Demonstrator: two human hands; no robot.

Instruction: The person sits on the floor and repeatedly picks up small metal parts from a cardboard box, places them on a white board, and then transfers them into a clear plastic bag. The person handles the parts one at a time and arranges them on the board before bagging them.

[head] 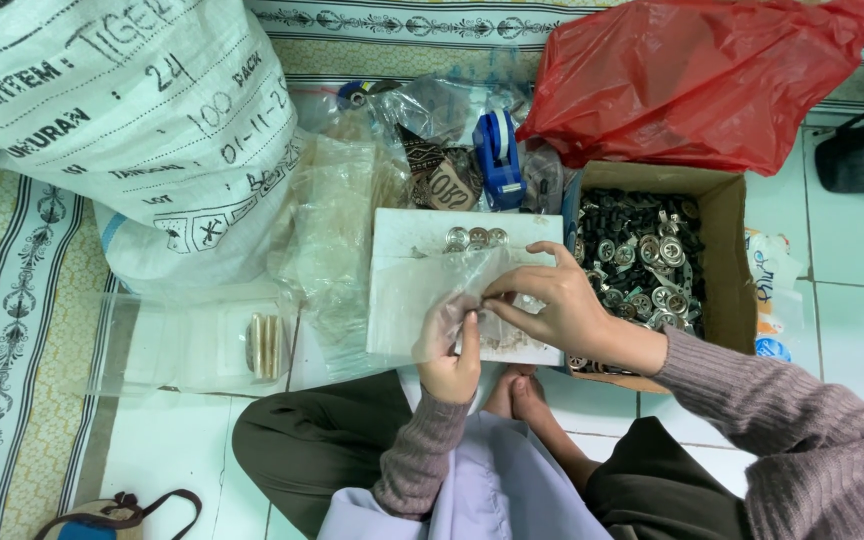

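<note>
My left hand [455, 362] pinches the lower edge of a small clear plastic bag [442, 290] held over a white board [404, 240]. My right hand [550, 305] grips the same bag at its right side, fingers at its mouth. A short row of round silver metal pieces [475, 238] lies on the board's far edge, just beyond the bag. To the right, a cardboard box [727, 250] holds many black and silver metal parts [642, 260].
A big white woven sack [122, 110] stands at the far left. A red plastic bag [702, 75] lies behind the box, a blue tape dispenser [498, 150] beside it. Clear bags [192, 340] lie on the floor at left. My crossed legs sit below.
</note>
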